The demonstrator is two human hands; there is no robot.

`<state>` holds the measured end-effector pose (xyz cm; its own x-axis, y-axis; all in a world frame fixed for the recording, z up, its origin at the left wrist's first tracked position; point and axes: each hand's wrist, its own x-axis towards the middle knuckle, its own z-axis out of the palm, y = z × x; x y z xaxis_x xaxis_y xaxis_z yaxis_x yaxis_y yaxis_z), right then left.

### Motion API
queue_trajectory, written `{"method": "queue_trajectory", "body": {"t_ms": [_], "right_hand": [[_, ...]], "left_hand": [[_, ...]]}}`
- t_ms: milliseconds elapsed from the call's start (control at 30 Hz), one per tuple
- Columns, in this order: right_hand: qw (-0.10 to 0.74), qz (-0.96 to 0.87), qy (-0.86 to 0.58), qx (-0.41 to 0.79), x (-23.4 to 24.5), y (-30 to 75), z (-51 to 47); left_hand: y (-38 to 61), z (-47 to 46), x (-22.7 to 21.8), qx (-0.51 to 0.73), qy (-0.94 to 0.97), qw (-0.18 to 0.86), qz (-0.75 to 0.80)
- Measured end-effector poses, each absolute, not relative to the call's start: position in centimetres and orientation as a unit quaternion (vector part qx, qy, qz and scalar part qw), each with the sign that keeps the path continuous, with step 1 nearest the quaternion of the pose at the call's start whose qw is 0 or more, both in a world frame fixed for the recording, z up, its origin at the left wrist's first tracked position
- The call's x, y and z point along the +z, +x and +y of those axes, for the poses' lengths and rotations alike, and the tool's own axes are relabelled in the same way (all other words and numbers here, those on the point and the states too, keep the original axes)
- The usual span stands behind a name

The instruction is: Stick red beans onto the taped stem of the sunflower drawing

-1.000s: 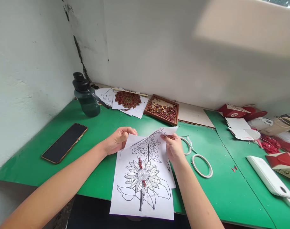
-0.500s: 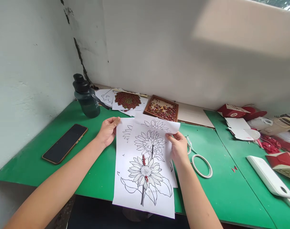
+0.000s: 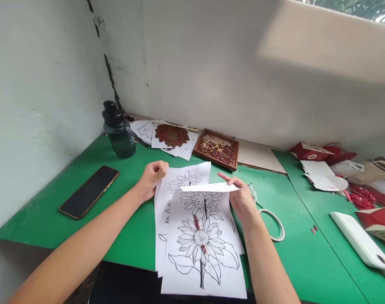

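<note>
Two or more sheets of paper with sunflower line drawings are between my hands, over the table's front edge. The top sunflower sheet [image 3: 186, 283] carries two small patches of red beans, one on an upper petal and one below the flower's centre. Its upper edge is curled over, and my right hand [image 3: 241, 196] grips it there with the index finger stretched out. My left hand [image 3: 154, 179] is closed on the upper left corner of the sheet beneath [image 3: 187, 173], which shows part of another sunflower drawing.
On the green table [image 3: 132, 236] lie a phone [image 3: 89, 191], a tape roll [image 3: 279, 226] and a white device [image 3: 359, 240]. Farther back are a dark bottle [image 3: 118, 131], a bean-covered picture [image 3: 171, 136] and a wooden tray of beans [image 3: 217, 148]. Red boxes [image 3: 311, 151] are at right.
My right hand has drawn the top sheet down and to the right, off the sheet beneath. More of the lower sheet's drawing shows now. The view has shifted slightly.
</note>
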<state>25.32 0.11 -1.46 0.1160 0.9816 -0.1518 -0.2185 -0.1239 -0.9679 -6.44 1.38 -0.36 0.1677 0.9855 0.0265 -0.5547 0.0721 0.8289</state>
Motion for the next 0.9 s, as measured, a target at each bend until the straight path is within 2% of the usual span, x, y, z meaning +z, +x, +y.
{"method": "queue_trajectory", "body": {"t_ms": [367, 567, 733, 900], "right_hand": [[0.527, -0.379, -0.494, 0.578, -1.3, 22.9, 0.2], [0.52, -0.377, -0.502, 0.579, -1.6, 23.1, 0.2], [0.573, -0.371, -0.525, 0.509, -2.6, 23.5, 0.8], [0.614, -0.349, -0.529, 0.471, -3.2, 23.7, 1.1]], "left_hand": [[-5.7, 0.0, 0.3, 0.454, 0.45, 0.745, 0.191], [-5.8, 0.1, -0.3, 0.443, 0.459, 0.747, 0.186], [-5.7, 0.3, -0.4, 0.495, 0.438, 0.686, 0.305], [-4.7, 0.2, -1.2, 0.46, 0.464, 0.659, 0.374]]}}
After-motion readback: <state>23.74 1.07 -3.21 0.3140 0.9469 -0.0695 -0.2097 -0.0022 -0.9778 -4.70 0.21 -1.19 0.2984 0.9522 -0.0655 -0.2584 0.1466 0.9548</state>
